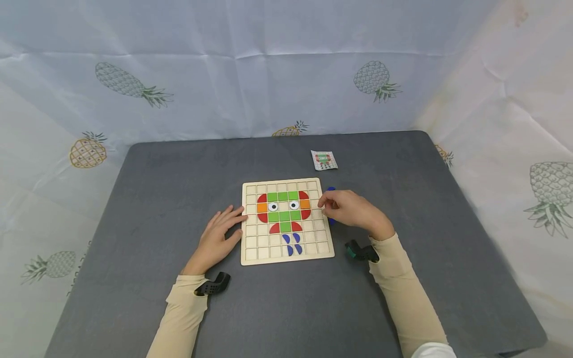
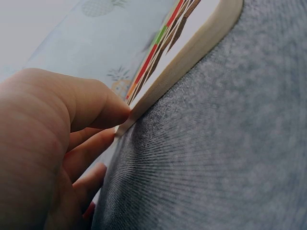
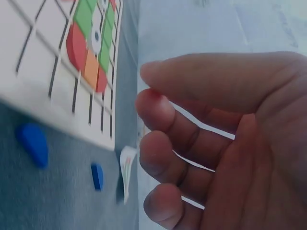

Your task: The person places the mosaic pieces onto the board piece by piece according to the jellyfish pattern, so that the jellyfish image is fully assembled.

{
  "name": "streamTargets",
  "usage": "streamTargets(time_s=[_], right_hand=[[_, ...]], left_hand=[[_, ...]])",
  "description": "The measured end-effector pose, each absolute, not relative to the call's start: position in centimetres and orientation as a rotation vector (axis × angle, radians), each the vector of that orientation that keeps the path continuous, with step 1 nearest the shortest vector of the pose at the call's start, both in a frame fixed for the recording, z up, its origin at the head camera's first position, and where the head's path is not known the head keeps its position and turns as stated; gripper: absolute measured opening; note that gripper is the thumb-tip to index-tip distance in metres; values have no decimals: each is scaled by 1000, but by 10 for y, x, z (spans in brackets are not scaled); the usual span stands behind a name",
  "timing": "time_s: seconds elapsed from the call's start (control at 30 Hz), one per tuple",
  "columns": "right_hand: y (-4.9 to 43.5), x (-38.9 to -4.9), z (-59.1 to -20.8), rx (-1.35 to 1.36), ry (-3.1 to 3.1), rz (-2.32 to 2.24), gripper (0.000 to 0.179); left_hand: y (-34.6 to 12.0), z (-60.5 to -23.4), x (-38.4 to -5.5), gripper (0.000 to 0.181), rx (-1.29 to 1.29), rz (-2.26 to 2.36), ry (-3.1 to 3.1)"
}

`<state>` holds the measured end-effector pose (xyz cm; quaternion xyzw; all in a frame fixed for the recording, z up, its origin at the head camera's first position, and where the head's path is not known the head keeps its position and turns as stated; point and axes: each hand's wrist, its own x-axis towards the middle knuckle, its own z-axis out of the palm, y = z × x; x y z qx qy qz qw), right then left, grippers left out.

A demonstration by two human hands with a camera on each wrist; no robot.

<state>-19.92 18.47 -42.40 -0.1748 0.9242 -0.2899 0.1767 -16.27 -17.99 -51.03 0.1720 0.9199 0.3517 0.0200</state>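
Note:
A pale wooden grid board (image 1: 259,252) lies on the table, bearing red, green and orange pieces, two eye pieces (image 1: 273,207) and several blue pieces (image 1: 290,250) lower down. My left hand (image 1: 219,239) rests at the board's left edge, fingers spread; its thumb (image 2: 108,108) touches that edge in the left wrist view. Over the board's right edge hovers my right hand (image 1: 353,211), fingers loosely bent, the thumb close to the index fingertip (image 3: 156,108). Nothing shows between them. Beside the board lie loose blue pieces (image 3: 33,143), partly covered by this hand in the head view.
A small picture card (image 1: 324,160) with a similar coloured figure lies behind the board. The dark grey table (image 1: 188,174) meets a pineapple-print cloth (image 1: 250,94) at the back. Black bands (image 1: 215,284) sit at both wrists.

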Motion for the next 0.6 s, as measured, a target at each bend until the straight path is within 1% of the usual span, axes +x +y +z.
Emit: streamTargets(time_s=[0.13,0.33,0.6], right_hand=[[193,-202,-425,-440,2630,-787,21],[198,-204,-431,-377,2568,-652,18],[198,-207,-444,-396,2532,-547,16]], left_hand=[[-180,-510,-163,41,527,1092,2852],[-179,-510,-163,42,521,1091,2852],[-180,-510,-163,41,528,1098,2849]])
